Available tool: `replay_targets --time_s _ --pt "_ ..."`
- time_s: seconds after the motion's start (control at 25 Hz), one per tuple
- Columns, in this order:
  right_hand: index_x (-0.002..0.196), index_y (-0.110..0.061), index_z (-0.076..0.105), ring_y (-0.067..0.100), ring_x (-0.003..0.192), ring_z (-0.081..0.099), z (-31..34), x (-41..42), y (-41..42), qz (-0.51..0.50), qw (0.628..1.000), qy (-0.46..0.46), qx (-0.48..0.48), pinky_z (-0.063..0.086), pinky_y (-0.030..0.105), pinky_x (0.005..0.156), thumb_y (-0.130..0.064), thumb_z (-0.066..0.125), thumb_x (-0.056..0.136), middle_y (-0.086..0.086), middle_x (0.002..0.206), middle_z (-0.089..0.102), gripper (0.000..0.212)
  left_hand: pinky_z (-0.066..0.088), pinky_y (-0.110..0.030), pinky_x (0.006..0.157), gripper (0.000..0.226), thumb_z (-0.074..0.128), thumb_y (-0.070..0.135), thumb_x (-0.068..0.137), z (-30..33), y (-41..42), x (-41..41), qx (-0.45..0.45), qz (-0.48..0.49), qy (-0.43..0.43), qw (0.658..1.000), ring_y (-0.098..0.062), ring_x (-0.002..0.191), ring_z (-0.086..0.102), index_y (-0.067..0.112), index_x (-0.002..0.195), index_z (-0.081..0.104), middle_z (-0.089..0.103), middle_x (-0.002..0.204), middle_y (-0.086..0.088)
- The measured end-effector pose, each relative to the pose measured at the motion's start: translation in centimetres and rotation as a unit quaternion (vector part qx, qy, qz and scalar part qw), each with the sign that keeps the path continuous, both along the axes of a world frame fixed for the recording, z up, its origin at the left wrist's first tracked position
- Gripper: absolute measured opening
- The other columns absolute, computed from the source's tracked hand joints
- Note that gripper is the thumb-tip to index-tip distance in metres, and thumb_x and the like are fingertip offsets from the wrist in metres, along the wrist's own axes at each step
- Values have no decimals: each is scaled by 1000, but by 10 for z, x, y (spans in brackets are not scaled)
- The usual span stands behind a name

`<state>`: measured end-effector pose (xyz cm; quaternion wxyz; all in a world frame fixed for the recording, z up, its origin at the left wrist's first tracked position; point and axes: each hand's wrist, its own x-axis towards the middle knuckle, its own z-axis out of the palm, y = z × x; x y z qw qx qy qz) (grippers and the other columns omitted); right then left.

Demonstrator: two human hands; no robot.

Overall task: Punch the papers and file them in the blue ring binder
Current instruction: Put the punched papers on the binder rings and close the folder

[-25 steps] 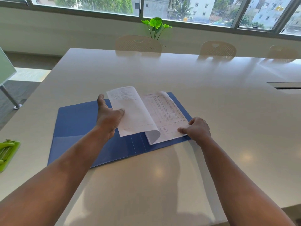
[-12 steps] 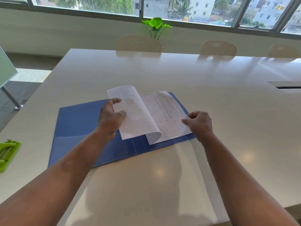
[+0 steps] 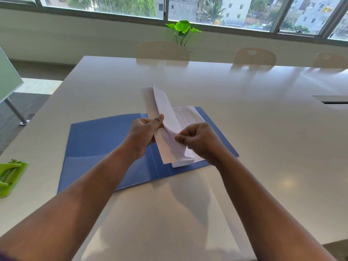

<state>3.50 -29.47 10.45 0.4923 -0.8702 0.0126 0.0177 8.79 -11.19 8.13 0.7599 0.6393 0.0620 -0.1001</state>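
Windows (image 3: 222, 10) ran across the far wall, with pale chairs (image 3: 162, 50) tucked along the far edge of a long white table (image 3: 263, 138) and a green plant (image 3: 183, 29) standing behind them. On the table, near its middle, a blue binder (image 3: 98, 144) lay open and flat, its left cover bare with a pocket at the near corner. A stack of papers (image 3: 188, 115) lay on the right cover, printed side up, next to the spine. The top sheet (image 3: 165, 110) was lifted off that stack and stood nearly on edge, curling over at its near end. The left hand (image 3: 143, 134) pinched the sheet's left edge between thumb and curled fingers. The right hand (image 3: 199, 140), just right of it, gripped the curled near part of the same sheet with bent fingers. At the near left edge of the table, well apart from the binder, sat a green hole punch (image 3: 10, 176), partly out of view.
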Motion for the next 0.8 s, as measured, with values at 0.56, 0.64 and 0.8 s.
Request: replay_targets --time_s 0.56,0.64,0.8 --pt "82 -5 65 27 73 65 -8 0 -10 -44 992 -39 114 60 52 76 -33 79 87 20 83 70 32 64 -42 76 11 73 14 92 -4 4 1 33 58 42 997 -26 78 74 8 86 67 75 91 -12" --pt "85 -17 63 17 64 61 -8 2 -13 -74 990 -76 93 55 43 66 -20 76 89 2 65 68 14 63 -40 73 14 76 15 90 -4 4 1 35 65 35 997 -25 75 73 9 82 66 74 88 -11" --pt "88 -24 74 5 64 58 -7 -1 -13 -78 989 -117 41 47 25 64 -8 63 93 -18 71 67 21 63 -32 61 18 78 16 87 -2 3 -2 23 82 13 996 -19 66 74 8 77 66 76 80 -8"
